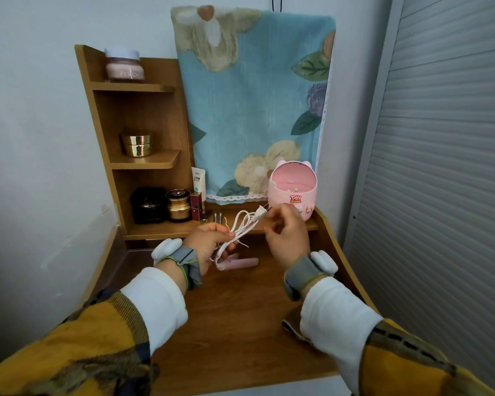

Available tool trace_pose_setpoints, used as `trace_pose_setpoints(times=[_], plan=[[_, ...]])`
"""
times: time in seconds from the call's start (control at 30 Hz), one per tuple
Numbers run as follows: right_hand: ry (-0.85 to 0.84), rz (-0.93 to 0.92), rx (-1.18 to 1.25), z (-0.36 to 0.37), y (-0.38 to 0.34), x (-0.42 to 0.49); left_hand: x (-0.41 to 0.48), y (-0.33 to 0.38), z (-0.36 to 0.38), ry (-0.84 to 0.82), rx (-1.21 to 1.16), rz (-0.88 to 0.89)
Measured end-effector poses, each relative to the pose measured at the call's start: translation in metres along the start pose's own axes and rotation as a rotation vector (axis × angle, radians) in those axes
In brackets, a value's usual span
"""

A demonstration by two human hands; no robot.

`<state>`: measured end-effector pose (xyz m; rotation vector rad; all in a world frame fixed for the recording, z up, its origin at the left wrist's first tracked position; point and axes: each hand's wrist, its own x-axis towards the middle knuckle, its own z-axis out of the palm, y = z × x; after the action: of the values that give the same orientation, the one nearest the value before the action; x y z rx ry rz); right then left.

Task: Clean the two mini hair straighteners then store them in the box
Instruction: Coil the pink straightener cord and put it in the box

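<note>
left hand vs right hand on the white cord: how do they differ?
The left hand grips the bundled white cord in a fist; the right hand only pinches its plug end. The left hand sits lower, close by the pink straightener; the right hand is higher, nearer the pink box. Both wear grey wrist straps.
</note>
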<state>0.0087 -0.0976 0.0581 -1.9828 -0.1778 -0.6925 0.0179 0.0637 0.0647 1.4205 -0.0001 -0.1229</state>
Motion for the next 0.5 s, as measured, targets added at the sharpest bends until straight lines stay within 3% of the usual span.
trace_pose_setpoints(times=[0.1, 0.17, 0.27, 0.37, 0.5], plan=[[-0.17, -0.538, -0.449, 0.005, 0.006, -0.005, 0.0, 0.003, -0.002, -0.017, -0.024, -0.041], [-0.183, -0.713, -0.527, 0.008, 0.007, -0.003, -0.001, 0.004, -0.003, -0.031, -0.022, -0.067], [-0.23, -0.819, -0.545, 0.005, 0.0, 0.006, -0.002, 0.004, -0.005, -0.056, -0.019, -0.085], [-0.353, -0.775, -0.542, 0.006, -0.004, 0.009, -0.002, 0.004, -0.008, -0.058, -0.008, -0.076], [-0.305, -0.355, -0.207, 0.009, -0.006, 0.009, -0.005, 0.0, -0.008, -0.125, 0.037, -0.023]])
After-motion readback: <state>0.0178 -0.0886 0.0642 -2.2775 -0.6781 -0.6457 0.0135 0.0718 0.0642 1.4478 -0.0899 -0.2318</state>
